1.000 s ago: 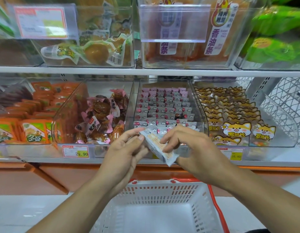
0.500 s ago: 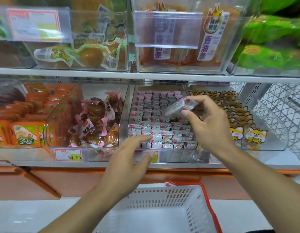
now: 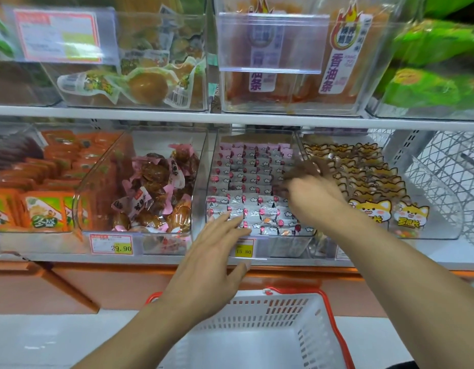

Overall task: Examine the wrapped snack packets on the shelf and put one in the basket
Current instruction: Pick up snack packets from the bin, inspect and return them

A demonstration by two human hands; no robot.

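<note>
A shop shelf [image 3: 230, 119] carries 2 rows of clear bins; on the lower row, the bin [image 3: 201, 182] near the middle holds neat rows of small pink-and-silver packets [image 3: 246, 182], with brown wrapped sweets [image 3: 156, 187] in the bin to its left and cat-print packs [image 3: 368, 206] to its right. A white basket [image 3: 310, 315] with a red rim stands below the shelf's front edge, and what shows of its inside holds nothing.

The right hand [image 3: 310, 187] is deep in the packet bin, over the rows on its right side. It is blurred with motion, so I cannot tell whether its fingers are closed on a packet or apart. The left hand [image 3: 214, 262] hangs spread and empty at the bin's front edge, fingertips in front of the first row, partly covering a price tag [image 3: 245, 249].

As I judge it, the examining is under way, but the main step is not done: no packet has reached the basket. What is left is to take 1 packet out of the bin and drop it in.
</note>
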